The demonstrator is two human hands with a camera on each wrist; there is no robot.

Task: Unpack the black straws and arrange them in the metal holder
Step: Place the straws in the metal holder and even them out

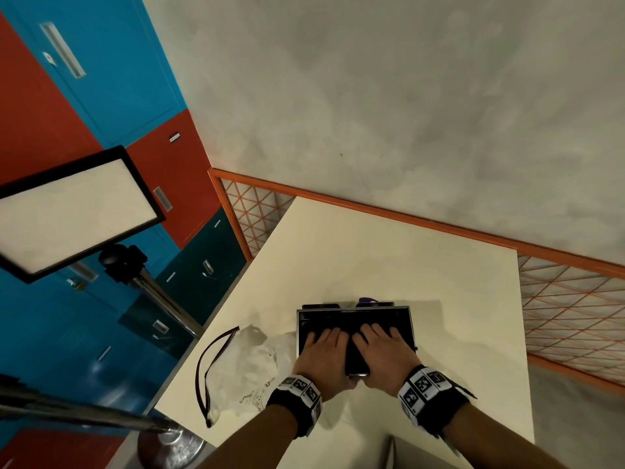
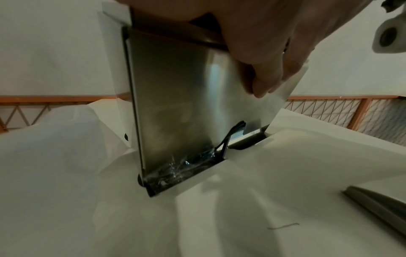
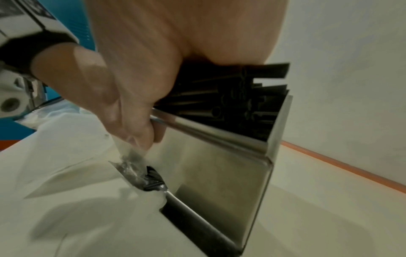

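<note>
Worktop (image 1: 439,265) carries metal holder (image 1: 353,316), upright. Black straws (image 3: 241,97) heaped inside, ends uneven. Left hand (image 1: 321,350), right hand (image 1: 382,346): fingers flat, pressing straws. Risk: uneven pressure tips holder; straws spill or kink. Empty wrapper (image 1: 243,367) beside.

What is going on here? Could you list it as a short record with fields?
Setting: pale table by a grey wall
Holder: metal holder on the table
Contents: black straws piled inside, ends showing above the rim
Left hand: laid flat on the straws, thumb over the front rim
Right hand: also flat on the straws
Nearby: clear plastic bag left of the holder
</note>
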